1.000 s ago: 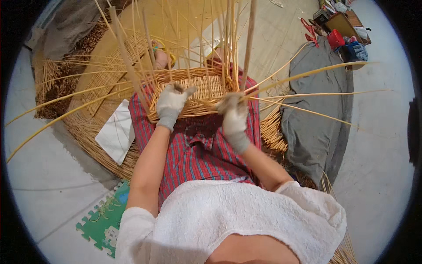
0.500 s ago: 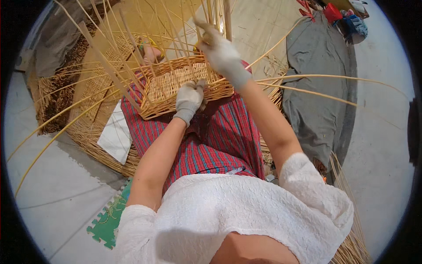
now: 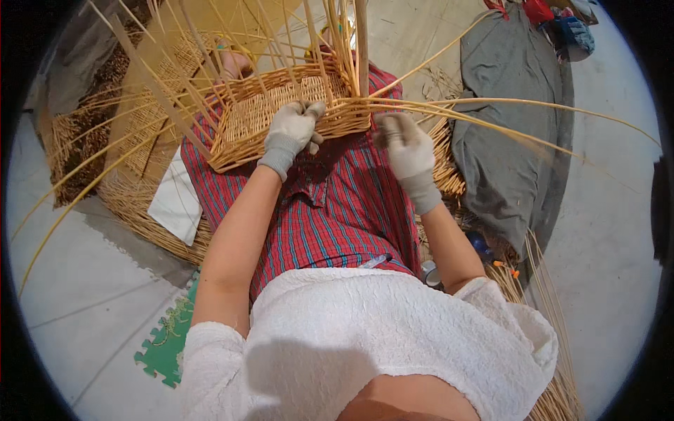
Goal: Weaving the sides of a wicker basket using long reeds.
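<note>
A partly woven wicker basket (image 3: 281,144) rests on my lap over red striped cloth (image 3: 319,224). Its base is light, its low walls are tan, and tall stakes (image 3: 158,88) stand up from them. My left hand (image 3: 293,130), in a white work glove with a grey cuff, is closed on the near wall's rim. My right hand (image 3: 409,151), gloved alike, hangs just off the basket's right near corner, below long weaving canes (image 3: 505,102) that run out to the right. Motion smears its fingers, so I cannot see whether it holds anything.
A grey cloth (image 3: 502,133) lies on the floor at the right, with a bundle of canes (image 3: 554,351) nearer me. Loose canes and a white sheet (image 3: 175,200) are at the left, beside a green foam mat (image 3: 168,344). Several stakes and canes stick out widely around the basket.
My right hand has come down from above the basket's far right part to beside its right near corner. The basket and my left hand have shifted slightly left in the picture.
</note>
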`<state>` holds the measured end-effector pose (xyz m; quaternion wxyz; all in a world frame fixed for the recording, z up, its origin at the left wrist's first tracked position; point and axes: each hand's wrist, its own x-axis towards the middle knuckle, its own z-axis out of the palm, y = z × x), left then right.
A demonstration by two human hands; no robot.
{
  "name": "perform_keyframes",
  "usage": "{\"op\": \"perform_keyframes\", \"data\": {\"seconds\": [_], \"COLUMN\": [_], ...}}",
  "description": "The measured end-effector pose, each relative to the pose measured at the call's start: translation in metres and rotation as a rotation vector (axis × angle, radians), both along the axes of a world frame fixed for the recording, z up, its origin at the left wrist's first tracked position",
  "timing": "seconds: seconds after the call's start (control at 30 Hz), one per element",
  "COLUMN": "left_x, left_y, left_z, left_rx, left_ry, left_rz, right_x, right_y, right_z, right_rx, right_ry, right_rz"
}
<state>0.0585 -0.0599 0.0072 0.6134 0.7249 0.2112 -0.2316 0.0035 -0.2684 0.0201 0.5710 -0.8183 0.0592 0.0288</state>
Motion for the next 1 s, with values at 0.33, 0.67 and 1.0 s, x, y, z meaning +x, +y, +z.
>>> {"op": "perform_keyframes", "data": {"seconds": [0.33, 0.67, 1.0], "left_x": [0.009, 0.005, -0.041], "left_y": [-0.024, -0.030, 0.090], "left_z": [-0.014, -0.016, 0.017], "left_rx": [-0.166, 0.049, 0.010], "left_ry": [-0.035, -0.027, -0.508], "left_rz": [0.364, 0.266, 0.515], "right_x": [0.072, 0.079, 0.000], "right_y": [0.055, 0.017, 0.099], "right_z": [-0.022, -0.028, -0.045], "right_rx": [-1.327, -0.910, -0.951], "right_ry": [-0.323, -0.747, 0.006], "right_rz": [0.596, 0.657, 1.080]}}
